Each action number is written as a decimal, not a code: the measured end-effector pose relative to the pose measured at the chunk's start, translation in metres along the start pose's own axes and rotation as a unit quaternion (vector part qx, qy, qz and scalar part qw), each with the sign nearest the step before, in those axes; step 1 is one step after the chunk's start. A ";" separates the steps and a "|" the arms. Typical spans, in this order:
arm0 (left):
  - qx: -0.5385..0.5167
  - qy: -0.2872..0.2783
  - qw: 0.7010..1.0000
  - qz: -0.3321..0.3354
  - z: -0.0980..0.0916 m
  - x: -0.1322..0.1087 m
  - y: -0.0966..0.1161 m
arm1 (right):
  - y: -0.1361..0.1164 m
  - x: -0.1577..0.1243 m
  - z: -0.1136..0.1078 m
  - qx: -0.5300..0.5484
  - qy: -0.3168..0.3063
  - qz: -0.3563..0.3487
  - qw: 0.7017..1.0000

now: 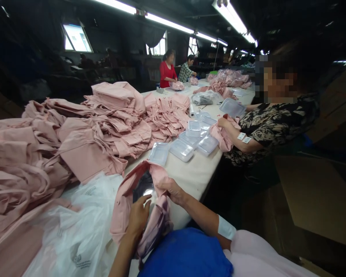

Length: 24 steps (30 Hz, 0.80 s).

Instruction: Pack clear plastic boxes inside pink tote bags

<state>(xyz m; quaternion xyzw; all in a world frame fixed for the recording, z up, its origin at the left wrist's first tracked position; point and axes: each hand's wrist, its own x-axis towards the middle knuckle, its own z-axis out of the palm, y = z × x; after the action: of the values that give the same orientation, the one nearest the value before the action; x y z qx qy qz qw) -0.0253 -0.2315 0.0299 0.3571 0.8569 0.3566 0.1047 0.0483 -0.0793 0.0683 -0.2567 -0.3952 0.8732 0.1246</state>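
We hold a pink garment (pixel 121 204) at the bench's (pixel 196 173) near edge, w/ a shiny dark insert (pixel 144 185) showing in its opening. Left hand (pixel 138 216): fingers pressed together, gripping the cloth, thumb by the insert. Right hand (pixel 173 190): fingers curled, pinching the fabric's edge. Clear trays (pixel 182 149) lie mid-bench. Pink piles (pixel 103 127) run along the left edge. A co-worker's arm (pixel 239 139) rests at the right edge.
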 end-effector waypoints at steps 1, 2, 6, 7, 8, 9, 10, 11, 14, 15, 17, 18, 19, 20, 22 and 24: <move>0.016 0.064 0.998 0.013 -0.015 -0.003 0.001 | -0.004 -0.004 -0.003 -0.003 -0.020 0.011 1.000; 0.049 0.143 0.988 0.015 -0.031 -0.006 0.001 | -0.007 -0.007 -0.005 -0.006 -0.035 0.018 0.999; 0.087 0.214 0.962 -0.145 -0.073 -0.015 -0.009 | -0.006 -0.014 -0.008 -0.033 -0.048 -0.013 0.998; 0.017 0.152 0.970 -0.189 -0.076 -0.015 -0.012 | -0.004 -0.014 -0.008 -0.056 -0.049 -0.035 0.997; -0.064 0.098 0.970 -0.215 -0.076 -0.014 -0.013 | -0.001 -0.013 -0.009 -0.087 -0.052 -0.062 0.993; -0.135 0.065 0.964 -0.221 -0.073 -0.013 -0.012 | 0.001 -0.012 -0.009 -0.126 -0.054 -0.091 0.986; -0.187 0.059 0.958 -0.210 -0.068 -0.011 -0.009 | 0.003 -0.011 -0.009 -0.172 -0.054 -0.120 0.976; -0.220 0.073 0.955 -0.185 -0.062 -0.010 -0.004 | 0.005 -0.010 -0.010 -0.220 -0.051 -0.148 0.963; -0.238 0.084 0.964 -0.084 -0.038 -0.007 0.017 | 0.011 -0.007 -0.013 -0.313 -0.027 -0.193 0.929; -0.233 0.074 0.968 -0.051 -0.032 -0.006 0.023 | 0.014 -0.006 -0.014 -0.312 -0.016 -0.193 0.930; -0.199 0.061 0.978 -0.005 -0.022 -0.005 0.031 | 0.019 -0.005 -0.016 -0.279 0.010 -0.183 0.942; -0.179 0.055 0.982 0.011 -0.019 -0.005 0.034 | 0.021 -0.005 -0.016 -0.263 0.026 -0.179 0.948; -0.159 0.053 0.986 0.025 -0.017 -0.004 0.035 | 0.022 -0.006 -0.016 -0.254 0.040 -0.178 0.950; -0.136 0.054 0.988 0.040 -0.017 -0.004 0.036 | 0.023 -0.007 -0.015 -0.256 0.050 -0.181 0.948; -0.075 0.057 0.993 0.073 -0.017 -0.005 0.037 | 0.021 -0.011 -0.013 -0.280 0.059 -0.196 0.938; 0.002 0.066 0.993 0.101 -0.019 -0.007 0.039 | 0.018 -0.017 -0.009 -0.317 0.068 -0.222 0.919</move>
<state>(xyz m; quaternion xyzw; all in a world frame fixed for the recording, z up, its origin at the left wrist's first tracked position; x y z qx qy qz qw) -0.0075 -0.2269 0.0696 0.4177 0.8225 0.3859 0.0106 0.0668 -0.0925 0.0558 -0.2473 -0.6890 0.6322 0.2538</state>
